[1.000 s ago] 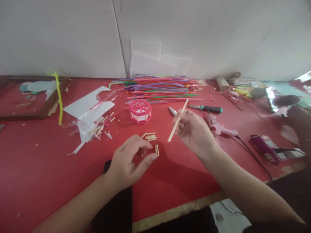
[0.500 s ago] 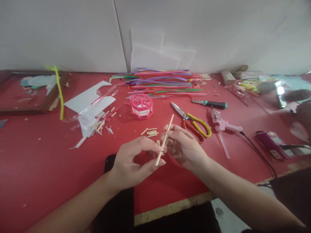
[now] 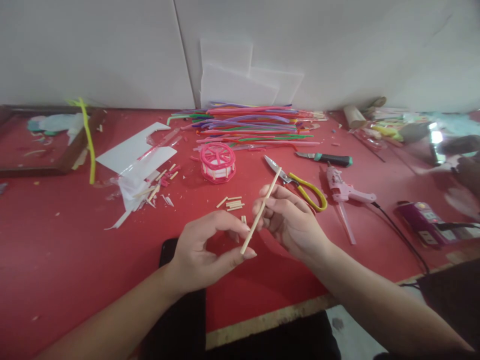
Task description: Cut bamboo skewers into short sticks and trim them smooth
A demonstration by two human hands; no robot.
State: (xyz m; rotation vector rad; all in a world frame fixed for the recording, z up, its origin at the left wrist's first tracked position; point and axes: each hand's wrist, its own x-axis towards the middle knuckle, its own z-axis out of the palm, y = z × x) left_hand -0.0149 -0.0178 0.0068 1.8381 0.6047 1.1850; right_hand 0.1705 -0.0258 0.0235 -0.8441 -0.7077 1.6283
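Note:
A thin pale wooden stick slants between my hands, its upper end pointing away to the right. My right hand pinches it near the middle, thumb against curled fingers. At its lower end, the thumb and forefinger of my left hand touch it, with a small gap between the fingertips. Several short cut sticks lie on the red table just beyond my hands. Behind them stands a small round pink frame with a white inside and spokes on top. Yellow-handled scissors lie beyond my right hand.
A pink glue gun, a utility knife and a purple power strip are on the right. Colourful pipe cleaners are heaped at the back. White paper and scraps lie left; a dark phone-like object is under my left wrist.
The stick's upper end has swung right, and my right hand has shifted slightly right with it. My left hand stays almost in place at the lower end.

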